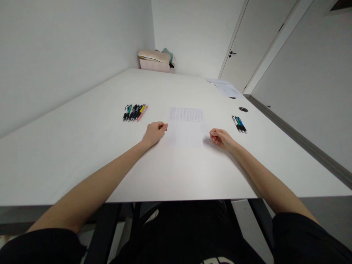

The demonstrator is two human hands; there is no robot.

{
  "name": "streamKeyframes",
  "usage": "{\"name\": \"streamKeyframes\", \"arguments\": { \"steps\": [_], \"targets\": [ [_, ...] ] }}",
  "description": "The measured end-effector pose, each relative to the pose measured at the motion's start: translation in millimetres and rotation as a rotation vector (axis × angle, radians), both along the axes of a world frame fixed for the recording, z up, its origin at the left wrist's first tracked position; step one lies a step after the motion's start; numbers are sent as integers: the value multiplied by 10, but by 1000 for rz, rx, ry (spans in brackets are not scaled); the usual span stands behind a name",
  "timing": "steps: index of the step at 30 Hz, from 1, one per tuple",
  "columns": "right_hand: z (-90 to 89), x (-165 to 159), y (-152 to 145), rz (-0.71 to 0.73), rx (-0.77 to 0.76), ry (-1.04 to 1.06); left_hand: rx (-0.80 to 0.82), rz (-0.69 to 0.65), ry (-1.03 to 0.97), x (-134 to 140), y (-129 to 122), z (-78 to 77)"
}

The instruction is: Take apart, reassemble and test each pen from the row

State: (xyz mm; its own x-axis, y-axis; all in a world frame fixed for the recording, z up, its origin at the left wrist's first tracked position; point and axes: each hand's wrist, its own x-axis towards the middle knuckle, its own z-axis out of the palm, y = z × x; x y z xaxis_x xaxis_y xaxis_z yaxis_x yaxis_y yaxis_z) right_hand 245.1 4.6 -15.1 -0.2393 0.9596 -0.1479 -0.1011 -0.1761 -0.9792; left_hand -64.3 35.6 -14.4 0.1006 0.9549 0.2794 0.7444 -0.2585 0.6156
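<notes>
A sheet of paper (187, 130) with rows of handwriting on its upper part lies flat on the white table. My left hand (155, 132) rests by its left edge, fingers curled closed, with nothing showing in them. On the other side, near the right edge, my right hand (220, 138) is a loose fist, also showing nothing held. A row of several pens (134, 113), mostly black with green, yellow and pink ones, lies beyond my left hand. Past my right hand is a smaller group of pens (239, 124) in white, green and blue.
The white table (82, 161) runs along the left wall. Printed papers (225, 87) lie at its far right, close to a round cable hole (243, 109). Behind the table's far end stands a pale box (154, 65) with cloth on top. A door (247, 40) is at the back.
</notes>
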Motion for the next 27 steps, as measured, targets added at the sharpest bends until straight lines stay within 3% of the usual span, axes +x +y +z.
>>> {"name": "streamKeyframes", "arguments": {
  "steps": [3, 6, 9, 16, 27],
  "targets": [
    [6, -8, -2, 14, 5, 2, 149, 179, 321, -290, 151, 63],
    [1, -8, -3, 30, 9, -6, 65, 412, 464, -612, 288, 80],
    [-2, -8, 1, 31, 6, -9, -51, 530, 536, -810, 361, 64],
    [-17, -3, 13, 37, 11, 1, -84, 552, 534, -858, 427, 11],
    [23, -19, -7, 21, -2, -29, -114, 567, 543, -785, 384, 84]
  ]
}}
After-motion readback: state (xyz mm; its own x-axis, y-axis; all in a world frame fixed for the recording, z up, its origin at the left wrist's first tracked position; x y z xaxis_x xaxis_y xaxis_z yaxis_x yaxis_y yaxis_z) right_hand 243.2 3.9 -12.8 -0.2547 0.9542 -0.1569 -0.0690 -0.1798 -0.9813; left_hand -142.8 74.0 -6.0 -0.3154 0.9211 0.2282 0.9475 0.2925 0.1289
